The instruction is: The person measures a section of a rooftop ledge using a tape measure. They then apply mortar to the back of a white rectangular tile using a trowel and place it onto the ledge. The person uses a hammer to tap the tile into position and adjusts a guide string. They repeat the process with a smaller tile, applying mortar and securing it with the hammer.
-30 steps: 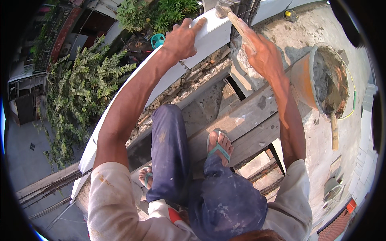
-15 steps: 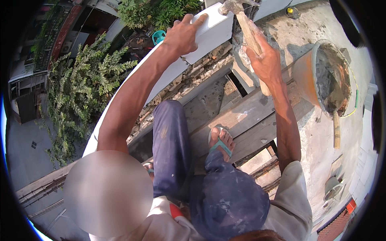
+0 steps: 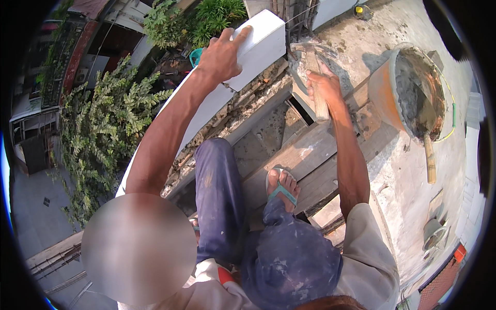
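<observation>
My left hand [image 3: 219, 58] grips the end of a white block [image 3: 261, 49] laid along the top of the wall. Its index finger stretches along the top face and its thumb rests on the near side. To the right, my right hand [image 3: 325, 85] is closed around the wooden handle of a hammer [image 3: 320, 106]. The hammer's head is by the block's right end, apart from it and partly blurred against the grey mortar. Rough mortar and brick [image 3: 245, 106] show under the white block.
Wooden planks [image 3: 310, 150] lie under my sandalled foot [image 3: 282, 187], with gaps beside them. An orange-grey bucket [image 3: 385, 101] at right holds mortar and a trowel [image 3: 429, 155]. A thin string [image 3: 302, 14] runs from the block's far end. Leafy plants [image 3: 103, 113] grow beyond the wall.
The hammer has come down and nearer to me, from beside the block's end to lower on its right. My left hand stays on the block. The whole view has shifted slightly.
</observation>
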Action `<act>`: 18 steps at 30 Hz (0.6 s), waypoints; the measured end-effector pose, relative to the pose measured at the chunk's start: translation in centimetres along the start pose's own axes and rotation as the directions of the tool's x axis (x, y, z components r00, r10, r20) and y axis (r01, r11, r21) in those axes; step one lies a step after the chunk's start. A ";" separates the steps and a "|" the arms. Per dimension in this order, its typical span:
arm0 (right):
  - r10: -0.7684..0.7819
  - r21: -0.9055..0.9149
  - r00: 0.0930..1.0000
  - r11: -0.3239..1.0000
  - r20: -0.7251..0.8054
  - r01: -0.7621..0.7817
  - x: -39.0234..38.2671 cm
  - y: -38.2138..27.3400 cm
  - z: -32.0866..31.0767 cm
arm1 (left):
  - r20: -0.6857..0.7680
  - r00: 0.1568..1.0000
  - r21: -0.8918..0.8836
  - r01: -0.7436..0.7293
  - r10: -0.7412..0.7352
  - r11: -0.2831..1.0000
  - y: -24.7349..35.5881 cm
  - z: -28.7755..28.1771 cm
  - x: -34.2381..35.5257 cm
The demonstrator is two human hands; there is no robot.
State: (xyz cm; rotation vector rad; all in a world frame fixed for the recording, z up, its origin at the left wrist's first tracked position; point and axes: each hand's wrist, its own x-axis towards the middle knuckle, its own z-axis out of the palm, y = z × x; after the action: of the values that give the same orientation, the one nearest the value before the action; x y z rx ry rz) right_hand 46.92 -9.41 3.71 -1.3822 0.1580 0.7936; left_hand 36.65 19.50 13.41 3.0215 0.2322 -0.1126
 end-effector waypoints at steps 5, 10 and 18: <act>-0.030 -0.012 0.999 0.999 -0.015 0.030 0.1 -0.1 0.6 | 0.008 1.000 -0.001 0.001 -0.001 1.000 0.1 0.1 0.1; 0.017 -0.065 1.000 0.998 -0.023 -0.019 0.5 -0.1 -0.3 | 0.008 1.000 0.024 0.007 -0.008 1.000 0.4 -0.3 0.1; 0.034 -0.095 0.999 0.995 0.040 -0.031 1.2 0.3 -1.4 | -0.014 1.000 0.001 -0.017 0.017 1.000 -0.1 0.1 0.1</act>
State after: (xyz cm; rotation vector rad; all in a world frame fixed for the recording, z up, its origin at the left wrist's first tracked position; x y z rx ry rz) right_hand 48.11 -10.18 2.55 -1.4541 0.1124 0.8653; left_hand 36.71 19.56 13.30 3.0254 0.2081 -0.0897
